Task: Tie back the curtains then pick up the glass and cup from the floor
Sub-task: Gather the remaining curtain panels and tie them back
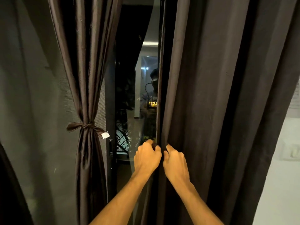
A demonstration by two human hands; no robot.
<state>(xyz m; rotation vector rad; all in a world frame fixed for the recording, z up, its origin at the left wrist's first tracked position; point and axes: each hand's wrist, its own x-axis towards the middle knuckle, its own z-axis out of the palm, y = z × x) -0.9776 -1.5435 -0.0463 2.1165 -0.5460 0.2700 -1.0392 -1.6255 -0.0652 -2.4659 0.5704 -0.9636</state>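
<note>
Dark glass door [129,78] behind everything. The right curtain [211,95] hung loose, and the left hand [146,157] and right hand [174,159] were both clenched on its inner edge, side by side. The left curtain [86,62] was already knotted with its tie [86,126]; white wall [279,176] off to the right.

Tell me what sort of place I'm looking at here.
Probably a room in a home, by a glass door or window at night. The left curtain is tied back, the right curtain hangs loose, the dark glass mirrors a lit interior, and a wall switch sits at right.
</note>
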